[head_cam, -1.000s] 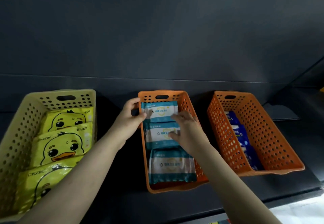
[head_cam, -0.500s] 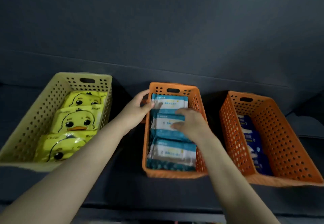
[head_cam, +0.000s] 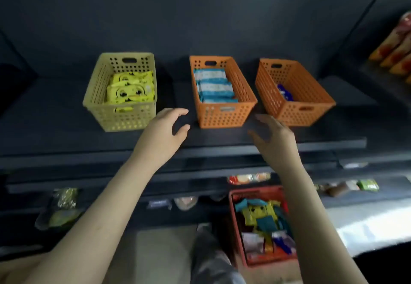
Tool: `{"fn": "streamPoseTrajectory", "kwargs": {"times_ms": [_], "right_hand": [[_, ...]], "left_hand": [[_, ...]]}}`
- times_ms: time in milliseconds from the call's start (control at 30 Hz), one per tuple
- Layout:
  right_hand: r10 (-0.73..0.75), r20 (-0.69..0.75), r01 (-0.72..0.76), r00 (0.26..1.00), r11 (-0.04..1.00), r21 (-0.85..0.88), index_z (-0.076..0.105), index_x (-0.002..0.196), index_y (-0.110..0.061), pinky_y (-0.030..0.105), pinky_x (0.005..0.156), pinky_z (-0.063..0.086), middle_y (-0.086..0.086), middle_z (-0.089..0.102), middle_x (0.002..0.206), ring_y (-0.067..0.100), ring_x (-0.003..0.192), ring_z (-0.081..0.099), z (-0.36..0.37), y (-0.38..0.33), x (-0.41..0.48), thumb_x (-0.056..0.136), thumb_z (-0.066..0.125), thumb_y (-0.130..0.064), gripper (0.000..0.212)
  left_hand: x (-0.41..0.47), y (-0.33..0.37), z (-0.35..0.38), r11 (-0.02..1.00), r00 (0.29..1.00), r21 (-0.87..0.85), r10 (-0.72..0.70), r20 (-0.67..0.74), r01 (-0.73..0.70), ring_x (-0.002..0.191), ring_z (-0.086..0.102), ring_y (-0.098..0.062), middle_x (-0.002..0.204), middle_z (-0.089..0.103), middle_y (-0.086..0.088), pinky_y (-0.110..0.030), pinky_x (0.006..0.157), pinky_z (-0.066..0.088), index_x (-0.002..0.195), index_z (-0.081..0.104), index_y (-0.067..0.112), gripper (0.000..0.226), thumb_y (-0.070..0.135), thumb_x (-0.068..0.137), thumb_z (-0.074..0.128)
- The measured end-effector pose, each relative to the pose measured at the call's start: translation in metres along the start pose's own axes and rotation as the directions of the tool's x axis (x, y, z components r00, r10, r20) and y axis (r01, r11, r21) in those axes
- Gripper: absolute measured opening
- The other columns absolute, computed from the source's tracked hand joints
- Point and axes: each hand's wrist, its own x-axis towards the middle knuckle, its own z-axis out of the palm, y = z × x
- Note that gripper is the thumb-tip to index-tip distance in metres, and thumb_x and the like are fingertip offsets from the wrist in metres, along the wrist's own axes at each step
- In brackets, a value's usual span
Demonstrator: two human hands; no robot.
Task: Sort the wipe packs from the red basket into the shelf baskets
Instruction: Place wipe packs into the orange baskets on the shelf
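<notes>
At your far right: orange-red snack packs [head_cam: 397, 49], stacked slantwise. Down at your left: greenish packet [head_cam: 64, 207], blurred. Lower middle: red-and-pale packets [head_cam: 249, 178], blurred.

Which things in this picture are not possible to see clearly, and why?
Head view only:
- Blue packs: the wall of the right orange basket hides most; number unclear.
- Teal packs: print too blurred to read.
- Red basket: contents blurred; the right forearm covers its right side.
- Lower-shelf items: dark and blurred.

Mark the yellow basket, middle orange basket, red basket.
yellow basket [head_cam: 124, 116], head view, front wall.
middle orange basket [head_cam: 222, 118], head view, front wall.
red basket [head_cam: 255, 190], head view, far rim.
</notes>
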Motion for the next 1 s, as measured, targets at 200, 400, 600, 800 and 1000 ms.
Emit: {"fn": "streamPoseTrajectory", "kwargs": {"times_ms": [200,400,600,800,1000], "right_hand": [[0.326,0.145,-0.328,0.934,0.945,-0.008,0.056,0.132,-0.014,0.036,0.095,0.049,0.006,0.064,0.125,0.024,0.115,0.059,-0.018,0.037,-0.158,0.089,0.069,-0.022,0.046],[0.521,0.144,-0.525,0.841,0.851,-0.014,0.058,0.128,-0.011,0.025,0.079,0.039,0.009,0.065,0.120,0.030,0.108,0.061,-0.034,0.089,-0.258,0.087,0.072,-0.019,0.044],[0.624,0.145,-0.630,0.768,0.776,-0.002,0.057,0.130,-0.014,0.026,0.078,0.041,0.006,0.067,0.120,0.027,0.109,0.062,-0.048,0.165,-0.277,0.086,0.073,-0.021,0.048],[0.682,0.324,-0.736,0.656,0.673,0.072,0.060,0.122,-0.006,0.048,0.091,0.052,0.010,0.064,0.118,0.032,0.109,0.061,-0.040,0.280,-0.231,0.087,0.072,-0.020,0.040],[0.666,0.545,-0.744,0.509,0.659,-0.110,0.056,0.128,-0.011,0.038,0.081,0.055,0.013,0.065,0.121,0.029,0.101,0.065,0.019,0.412,-0.200,0.092,0.066,-0.027,0.041]], "left_hand": [[-0.124,0.008,0.034,0.987,0.982,-0.119,-0.085,0.169,0.106,0.115,0.054,-0.009,0.129,0.053,0.009,-0.033,0.089,0.052,0.131,0.056,0.026,0.037,0.026,0.094,0.060],[-0.196,0.018,0.100,0.964,0.921,-0.134,-0.171,0.351,0.230,0.103,0.057,-0.007,0.122,0.059,0.007,0.000,0.082,0.033,0.129,0.058,0.021,0.036,0.024,0.094,0.061],[-0.223,0.035,0.182,0.880,0.805,-0.167,-0.309,0.507,0.444,0.117,0.057,-0.012,0.130,0.058,0.007,-0.023,0.089,0.042,0.131,0.055,0.024,0.036,0.030,0.096,0.058],[-0.205,0.049,0.294,0.795,0.712,-0.099,-0.472,0.521,0.599,0.113,0.061,-0.019,0.127,0.063,-0.005,-0.026,0.090,0.045,0.128,0.058,0.015,0.035,0.026,0.095,0.060],[-0.193,0.023,0.416,0.824,0.701,0.055,-0.513,0.495,0.564,0.116,0.060,-0.019,0.128,0.064,-0.005,-0.026,0.096,0.045,0.129,0.060,0.012,0.037,0.024,0.093,0.062]]}}
